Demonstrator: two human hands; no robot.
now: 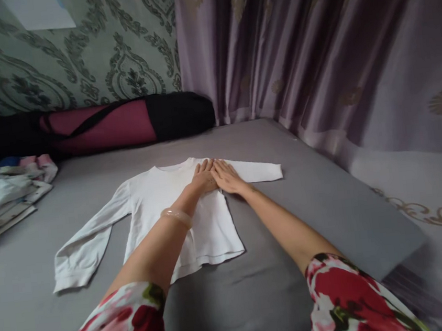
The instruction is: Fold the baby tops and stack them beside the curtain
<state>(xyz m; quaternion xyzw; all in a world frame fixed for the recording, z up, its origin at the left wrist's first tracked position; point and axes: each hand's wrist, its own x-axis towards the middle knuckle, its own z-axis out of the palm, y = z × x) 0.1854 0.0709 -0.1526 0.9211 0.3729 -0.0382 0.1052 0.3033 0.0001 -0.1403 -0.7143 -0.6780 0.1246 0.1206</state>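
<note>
A white long-sleeved shirt point(157, 198) lies spread on the grey bed sheet point(294, 263), its neckline toward the far side. One sleeve slants down to the left with some creases; the other stretches out flat to the right. My left hand point(205, 177) presses flat on the shirt near the right shoulder, fingers stretched out. Right beside it, my right hand point(227, 175) lies flat where the right sleeve joins the body, the two hands touching or nearly so. Part of the shirt's front is hidden beneath my left forearm, which wears a pale bangle point(177, 217).
A stack of folded clothes point(6, 188) sits at the left edge of the bed. Along the patterned wall lies a long black and maroon bag point(114, 124). Purple curtains point(271, 39) hang along the right side, beside the bed's edge.
</note>
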